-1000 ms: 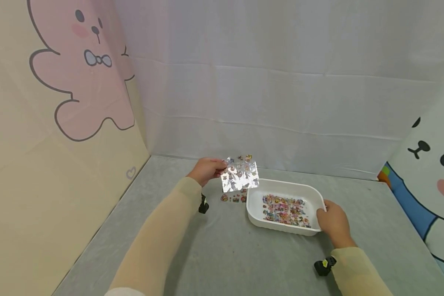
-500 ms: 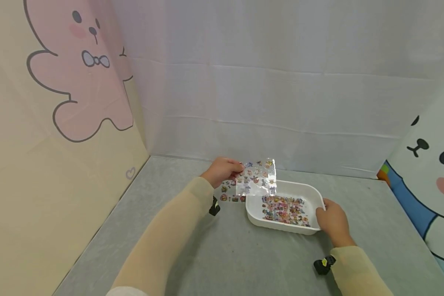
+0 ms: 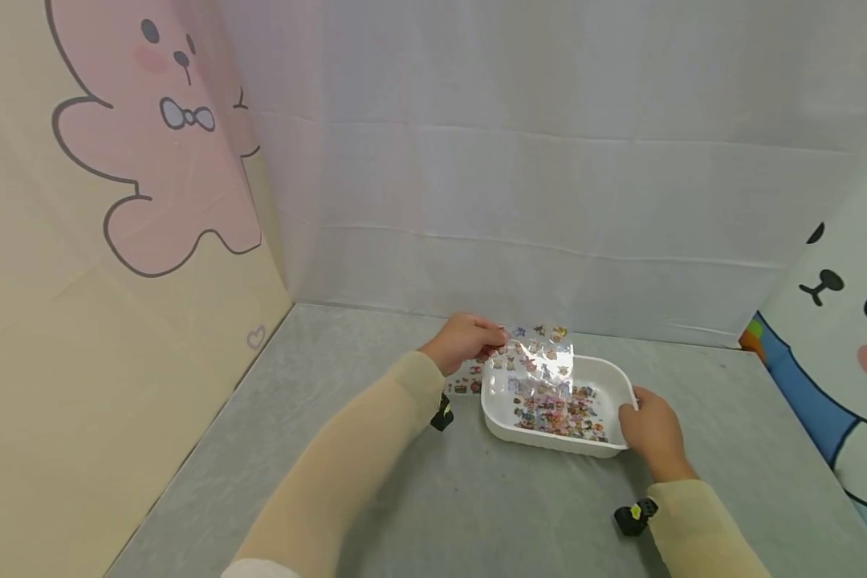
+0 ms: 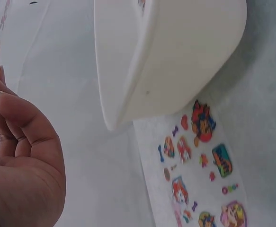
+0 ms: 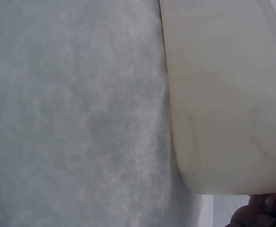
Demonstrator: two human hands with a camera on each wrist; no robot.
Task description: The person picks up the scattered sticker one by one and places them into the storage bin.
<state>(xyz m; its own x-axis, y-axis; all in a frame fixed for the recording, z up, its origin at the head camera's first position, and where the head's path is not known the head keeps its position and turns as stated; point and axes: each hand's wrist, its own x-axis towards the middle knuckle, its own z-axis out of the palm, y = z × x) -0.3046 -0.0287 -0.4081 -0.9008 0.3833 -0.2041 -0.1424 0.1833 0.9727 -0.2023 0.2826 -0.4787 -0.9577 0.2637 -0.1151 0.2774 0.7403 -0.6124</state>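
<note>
My left hand [image 3: 464, 345] pinches a clear sticker sheet [image 3: 540, 359] by its left edge. The sheet, printed with small cartoon figures, hangs over the left part of a white plastic tray [image 3: 502, 432]. Inside the tray lie several stickers [image 3: 559, 413] in bright colours, partly seen through the sheet. At the tray's right end my right hand [image 3: 653, 433] grips the rim, thumb on top. Another sticker sheet [image 4: 194, 165] lies flat on the table beside the tray's left end, partly hidden by the left hand and tray in the head view.
A grey cloth-like surface covers the table [image 3: 433, 506]. Behind it hangs a white curtain [image 3: 477, 201]. Printed cartoon panels stand at left, with a pink bear [image 3: 181, 160], and at right, with a white bear [image 3: 838, 337].
My left hand has moved right, carrying the sticker sheet from the tray's left side to over the tray. The right hand and tray have stayed in place.
</note>
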